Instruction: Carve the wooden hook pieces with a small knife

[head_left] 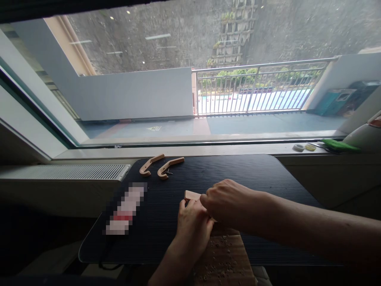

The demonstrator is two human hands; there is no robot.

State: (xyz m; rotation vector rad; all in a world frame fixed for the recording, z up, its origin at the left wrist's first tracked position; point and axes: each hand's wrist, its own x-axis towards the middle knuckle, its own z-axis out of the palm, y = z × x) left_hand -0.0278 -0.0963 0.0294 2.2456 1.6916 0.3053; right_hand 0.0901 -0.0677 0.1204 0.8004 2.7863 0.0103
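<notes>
Two curved wooden hooks lie near the far left of the dark table, a left one and a right one, with small screws by the right one. My left hand grips a pale piece of wood, whose squared end pokes out past the fingers. Over that piece, my right hand is closed in a fist; whatever it may hold is hidden. Beneath both hands, a sheet of corrugated cardboard runs toward me, dotted with small holes.
The dark table stands against the window sill. A blurred-out pale item lies on its left side. Tape rolls and a green cloth-like item rest on the sill at right. A radiator is at left.
</notes>
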